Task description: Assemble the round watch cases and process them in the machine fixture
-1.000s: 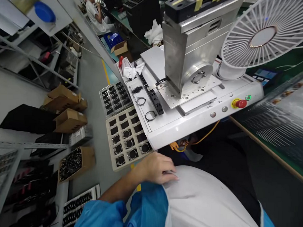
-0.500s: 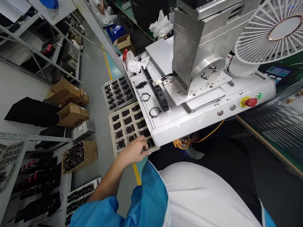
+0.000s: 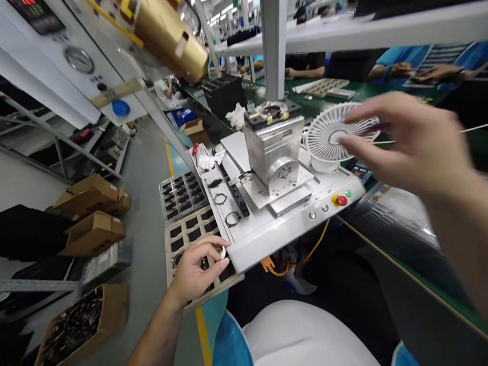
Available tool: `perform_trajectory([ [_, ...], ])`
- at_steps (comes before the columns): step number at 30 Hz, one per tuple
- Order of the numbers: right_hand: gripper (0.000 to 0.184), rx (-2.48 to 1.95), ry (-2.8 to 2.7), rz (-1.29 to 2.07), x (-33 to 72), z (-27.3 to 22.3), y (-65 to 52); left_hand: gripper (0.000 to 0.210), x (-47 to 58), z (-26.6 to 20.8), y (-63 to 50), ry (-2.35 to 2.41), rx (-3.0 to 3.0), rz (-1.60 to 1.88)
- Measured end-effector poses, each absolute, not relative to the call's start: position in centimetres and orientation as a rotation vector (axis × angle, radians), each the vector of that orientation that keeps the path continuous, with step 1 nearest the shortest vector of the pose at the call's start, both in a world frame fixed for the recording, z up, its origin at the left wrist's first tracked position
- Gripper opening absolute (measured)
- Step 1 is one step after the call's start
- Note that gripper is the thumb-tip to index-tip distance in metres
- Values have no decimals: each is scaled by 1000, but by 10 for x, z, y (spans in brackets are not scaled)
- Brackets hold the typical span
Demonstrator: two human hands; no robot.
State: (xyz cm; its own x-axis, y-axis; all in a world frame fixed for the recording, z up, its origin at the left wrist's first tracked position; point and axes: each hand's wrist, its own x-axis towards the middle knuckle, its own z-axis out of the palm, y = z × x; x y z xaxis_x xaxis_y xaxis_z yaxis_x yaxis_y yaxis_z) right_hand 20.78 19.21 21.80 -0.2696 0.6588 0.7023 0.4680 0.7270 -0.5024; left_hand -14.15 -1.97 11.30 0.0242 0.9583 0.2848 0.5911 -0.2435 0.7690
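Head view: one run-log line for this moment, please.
left hand: over beige compartment tray, pinching small ring | right hand: raised, open, blurred, near white fan | two rings on white machine bench

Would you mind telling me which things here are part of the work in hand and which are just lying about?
In hand:
- left hand over the beige compartment tray, fingers pinching a small ring
- right hand raised in the air, holding nothing visible
- white machine base
- loose rings on it

Lying about:
- white fan
- cardboard boxes
- crumpled cloth
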Motion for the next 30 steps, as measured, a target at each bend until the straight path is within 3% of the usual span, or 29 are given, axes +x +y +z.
perform_trajectory([
  [3,26,-714,-2151,159,157,256,243,12,-136,131,-10,1541,1862,1338],
  [6,27,-682,-2346,326,119,280,290,7,-135,154,2,1534,1880,1513],
  [13,25,-574,-2226,588,118,273,302,19,-113,231,103,1537,2161,1724],
  [19,32,-635,-1839,579,149,251,266,37,-61,284,218,1724,2432,1243],
  [25,26,-723,-1637,706,224,207,202,61,-56,291,227,1696,2494,1030],
  [30,25,-1109,-1406,915,274,134,167,50,-72,279,207,1464,2635,863],
])
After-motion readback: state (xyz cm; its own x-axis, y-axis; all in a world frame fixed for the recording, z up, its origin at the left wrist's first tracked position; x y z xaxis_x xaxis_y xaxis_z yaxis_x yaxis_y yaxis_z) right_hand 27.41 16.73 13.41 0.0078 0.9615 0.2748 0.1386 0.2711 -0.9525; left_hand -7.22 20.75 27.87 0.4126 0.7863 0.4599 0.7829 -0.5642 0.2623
